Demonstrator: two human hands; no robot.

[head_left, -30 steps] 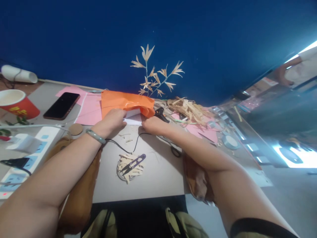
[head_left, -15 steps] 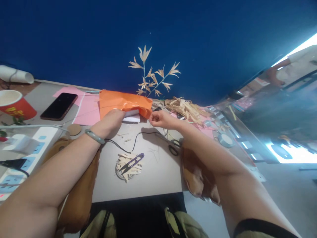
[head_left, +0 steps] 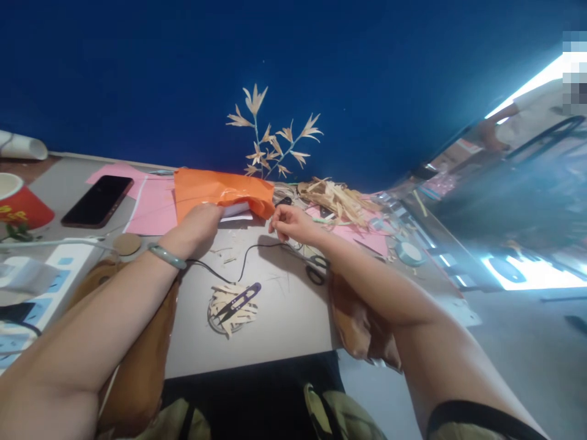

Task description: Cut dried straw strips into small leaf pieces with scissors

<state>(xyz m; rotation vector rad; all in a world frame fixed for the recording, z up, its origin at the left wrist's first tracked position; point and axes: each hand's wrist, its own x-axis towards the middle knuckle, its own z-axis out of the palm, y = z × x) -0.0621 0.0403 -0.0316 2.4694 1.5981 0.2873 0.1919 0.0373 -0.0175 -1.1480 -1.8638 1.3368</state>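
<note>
My left hand, a pale green bangle at its wrist, is at the front edge of a crinkled orange bag. It seems to grip the bag's near edge, its fingertips hidden. White paper shows under the raised orange edge. Just right of the bag's corner is my right hand, fingers curled together; anything inside them is too small to make out. Behind the bag rises a branch of pale dried husk flowers on a bluish stem. Purple thread snips rest on cut husk strips nearer me.
Scissors lie under my right forearm, near a black cord. Loose dried husks are piled at back right. Left are a phone, a red paper cup and a power strip. A blue wall stands behind.
The whole view has shifted slightly, so things appear further left. My right hand has drawn a little away from the orange bag's corner. My left hand stays at the bag.
</note>
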